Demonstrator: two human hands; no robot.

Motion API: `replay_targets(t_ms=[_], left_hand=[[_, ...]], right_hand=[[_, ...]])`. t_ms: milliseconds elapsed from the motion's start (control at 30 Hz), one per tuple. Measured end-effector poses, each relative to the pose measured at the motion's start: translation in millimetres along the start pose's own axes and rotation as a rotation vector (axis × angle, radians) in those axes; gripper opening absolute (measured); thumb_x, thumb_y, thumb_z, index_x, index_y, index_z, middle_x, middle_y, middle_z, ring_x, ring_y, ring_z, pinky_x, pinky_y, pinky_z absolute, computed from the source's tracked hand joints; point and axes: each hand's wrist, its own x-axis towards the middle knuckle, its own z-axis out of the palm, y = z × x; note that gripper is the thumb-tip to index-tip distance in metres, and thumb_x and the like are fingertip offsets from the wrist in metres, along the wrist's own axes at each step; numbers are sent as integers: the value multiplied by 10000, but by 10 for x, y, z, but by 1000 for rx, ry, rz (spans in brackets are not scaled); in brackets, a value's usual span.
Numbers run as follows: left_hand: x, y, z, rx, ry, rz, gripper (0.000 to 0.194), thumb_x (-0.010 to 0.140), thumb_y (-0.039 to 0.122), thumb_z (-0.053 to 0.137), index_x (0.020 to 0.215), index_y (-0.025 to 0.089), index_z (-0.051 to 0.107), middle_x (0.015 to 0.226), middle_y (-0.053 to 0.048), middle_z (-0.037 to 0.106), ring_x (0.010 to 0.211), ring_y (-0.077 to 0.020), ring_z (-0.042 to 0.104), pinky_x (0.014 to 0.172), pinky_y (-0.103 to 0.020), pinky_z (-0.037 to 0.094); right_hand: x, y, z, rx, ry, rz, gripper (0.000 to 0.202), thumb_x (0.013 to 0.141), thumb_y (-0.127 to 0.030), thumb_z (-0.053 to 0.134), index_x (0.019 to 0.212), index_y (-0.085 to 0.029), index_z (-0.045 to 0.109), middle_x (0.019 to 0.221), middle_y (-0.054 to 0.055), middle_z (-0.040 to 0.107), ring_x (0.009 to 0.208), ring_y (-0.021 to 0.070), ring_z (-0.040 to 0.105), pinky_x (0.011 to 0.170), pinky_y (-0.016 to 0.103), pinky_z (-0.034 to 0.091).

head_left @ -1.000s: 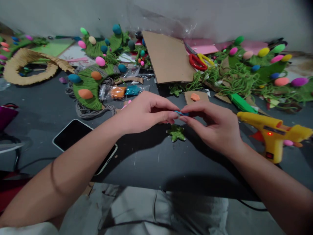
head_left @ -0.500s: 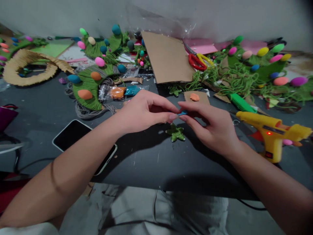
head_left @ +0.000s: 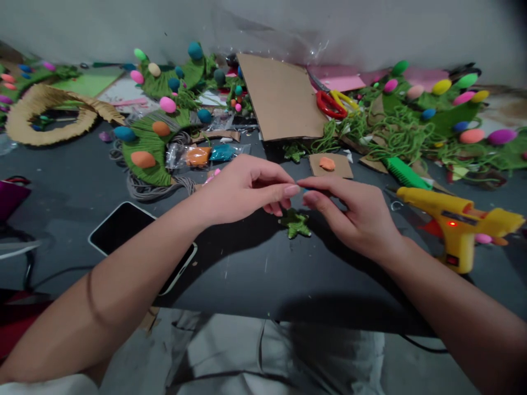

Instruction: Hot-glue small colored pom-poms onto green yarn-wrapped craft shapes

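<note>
My right hand [head_left: 357, 213] pinches a small blue piece of clay [head_left: 305, 190] between thumb and forefinger; only a sliver of it shows. My left hand [head_left: 242, 192] meets it from the other side, thumb and forefinger pressed together and the other fingers curled below. Whatever sits in that left pinch is hidden. A green yarn-covered star [head_left: 296, 225] lies on the dark table [head_left: 255, 274] just under my fingertips. Behind my right hand, an orange lump of clay [head_left: 327, 163] rests on a small cardboard square [head_left: 343, 171].
To the right lies a yellow glue gun [head_left: 459, 219] with its red light on, near a green comb-like piece [head_left: 407, 173]. A phone [head_left: 123, 227] is under my left forearm. Behind are orange [head_left: 198, 156] and blue packets [head_left: 222, 152], cardboard [head_left: 284, 99], scissors [head_left: 331, 105] and yarn [head_left: 399, 134].
My left fingertips have drawn slightly left and their lower fingers have come into view. Less of the blue clay shows between my hands. The star and tools have stayed put.
</note>
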Motion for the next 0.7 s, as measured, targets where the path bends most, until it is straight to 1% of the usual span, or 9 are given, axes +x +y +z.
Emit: replay_targets(t_ms=[133, 200, 300, 367, 467, 533, 600, 633, 700], left_hand=[[-3, 4, -26, 64, 39, 4, 210, 853, 360, 847, 896, 163, 787, 739, -25, 775, 652, -133, 744, 625, -194, 613], [5, -5, -33, 60, 70, 19, 190, 839, 332, 852, 908, 172, 779, 765, -24, 783, 685, -142, 751, 650, -206, 617], [19, -10, -33, 48, 105, 28, 174, 918, 346, 759, 971, 181, 773, 857, -42, 806, 742, -155, 769, 695, -231, 627], [21, -5, -32, 79, 104, 24, 240, 971, 399, 688, 930, 175, 763, 839, -48, 798, 720, -148, 760, 681, -227, 616], [14, 2, -33, 134, 84, 9, 303, 933, 456, 732, 837, 169, 740, 734, -38, 760, 628, -132, 710, 623, -218, 584], [9, 1, -33, 133, 79, 9, 256, 876, 419, 798, 863, 169, 745, 732, -34, 759, 630, -136, 703, 622, -225, 578], [10, -1, -31, 120, 81, 21, 201, 874, 361, 794, 938, 174, 759, 801, -37, 782, 690, -147, 726, 657, -231, 587], [12, -2, -30, 121, 84, 28, 184, 895, 345, 768, 973, 178, 764, 848, -39, 793, 728, -151, 737, 680, -231, 593], [15, -3, -30, 144, 88, 36, 188, 947, 356, 701, 971, 182, 768, 878, -39, 797, 748, -147, 739, 693, -226, 592]], right_hand=[[5, -12, -14, -6, 45, -3, 110, 941, -376, 759, 972, -270, 761, 888, 12, 810, 723, 187, 726, 684, 310, 574], [3, -7, -16, 9, 68, -9, 81, 952, -332, 743, 1003, -272, 760, 953, 23, 815, 800, 199, 748, 748, 322, 587], [-2, 20, -26, 17, 55, 24, 167, 1010, -259, 637, 1133, -265, 750, 1028, 32, 818, 850, 197, 765, 779, 321, 589], [1, 42, -47, 8, 21, 35, 162, 1031, -281, 607, 1083, -267, 759, 906, 12, 811, 735, 173, 742, 703, 300, 571], [13, 66, -87, -22, -16, 27, 128, 967, -373, 724, 897, -270, 755, 752, -14, 774, 590, 148, 664, 602, 283, 525], [18, 76, -107, -29, -27, 1, 86, 943, -362, 748, 941, -277, 763, 856, 2, 804, 672, 170, 705, 647, 295, 549], [18, 86, -119, -15, -51, -34, 139, 985, -292, 669, 1085, -279, 765, 1003, 24, 823, 818, 196, 757, 739, 313, 579], [15, 91, -122, -3, -64, -40, 191, 1008, -260, 619, 1136, -276, 760, 1025, 27, 824, 844, 196, 765, 758, 314, 582], [8, 99, -127, 12, -90, -24, 205, 1031, -251, 581, 1111, -269, 769, 947, 14, 825, 775, 176, 760, 714, 295, 571]])
